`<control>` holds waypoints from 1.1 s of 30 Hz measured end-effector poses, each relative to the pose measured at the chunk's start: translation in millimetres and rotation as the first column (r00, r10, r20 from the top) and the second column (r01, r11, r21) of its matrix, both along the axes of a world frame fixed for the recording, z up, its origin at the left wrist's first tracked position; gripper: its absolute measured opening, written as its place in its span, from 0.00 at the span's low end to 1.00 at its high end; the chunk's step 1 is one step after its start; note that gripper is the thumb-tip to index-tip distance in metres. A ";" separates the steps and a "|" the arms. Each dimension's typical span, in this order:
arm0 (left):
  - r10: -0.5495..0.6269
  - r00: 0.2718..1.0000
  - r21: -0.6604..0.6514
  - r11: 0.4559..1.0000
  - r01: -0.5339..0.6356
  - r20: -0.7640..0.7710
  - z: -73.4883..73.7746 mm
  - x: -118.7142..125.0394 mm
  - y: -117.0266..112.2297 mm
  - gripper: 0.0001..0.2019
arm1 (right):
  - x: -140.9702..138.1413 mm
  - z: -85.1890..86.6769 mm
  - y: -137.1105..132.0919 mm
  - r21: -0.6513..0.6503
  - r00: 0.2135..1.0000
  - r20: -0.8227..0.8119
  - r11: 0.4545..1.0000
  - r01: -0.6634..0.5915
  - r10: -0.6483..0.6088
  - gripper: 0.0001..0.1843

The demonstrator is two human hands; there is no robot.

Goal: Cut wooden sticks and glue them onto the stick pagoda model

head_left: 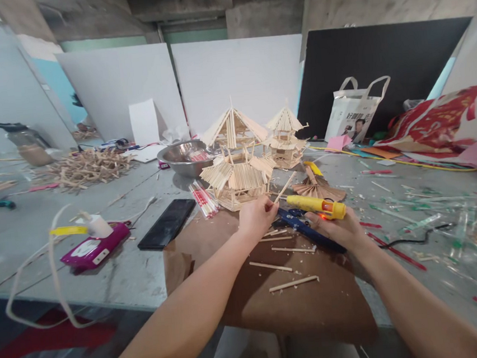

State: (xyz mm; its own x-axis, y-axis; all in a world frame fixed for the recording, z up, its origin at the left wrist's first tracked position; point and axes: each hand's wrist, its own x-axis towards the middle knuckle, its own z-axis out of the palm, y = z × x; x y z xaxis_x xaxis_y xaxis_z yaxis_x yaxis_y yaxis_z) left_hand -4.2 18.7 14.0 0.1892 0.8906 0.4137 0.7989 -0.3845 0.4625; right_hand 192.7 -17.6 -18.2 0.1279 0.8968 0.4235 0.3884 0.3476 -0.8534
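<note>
My left hand (259, 219) is closed, pinching a thin wooden stick (286, 185) that points up and to the right. In my right hand (342, 228) is a yellow hot glue gun (315, 205), its nozzle toward the left hand and a small orange light glowing on its body. Blue-handled pliers (311, 233) lie just under and between both hands. Several loose sticks (293, 284) rest on the brown paper (250, 304) in front of me. Right behind the left hand stands a small pavilion model (241, 179) built of sticks, with a sloping slatted roof.
Two more stick structures, a pointed roof (233, 127) and a small tower (287, 137), stand behind. Around them are a steel bowl (181, 161), wrapped sticks (203, 199), a black phone (167, 224), a purple power strip (95, 246), a stick pile (89, 166) and green plastic scraps (423, 212).
</note>
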 end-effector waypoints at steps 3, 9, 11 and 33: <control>-0.005 1.000 0.010 1.000 0.006 -0.007 0.0 -0.1 -0.2 0.12 | 0.7 2.4 -0.5 0.024 0.993 0.114 0.999 0.031 -0.034 0.15; -0.017 1.000 0.028 0.999 0.017 -0.007 -0.7 -0.3 -0.7 0.12 | -2.8 10.4 -4.2 -0.002 0.995 0.066 0.997 0.074 -0.074 0.13; -0.017 1.000 0.020 1.000 0.017 -0.004 -0.4 -0.2 -1.1 0.12 | -4.7 12.2 -4.9 0.008 0.998 0.006 0.998 0.063 -0.064 0.12; -0.023 1.000 0.008 1.000 0.023 -0.009 -1.1 -0.4 -2.3 0.12 | 0.9 22.3 -5.4 0.029 0.991 -0.052 0.992 0.127 -0.125 0.13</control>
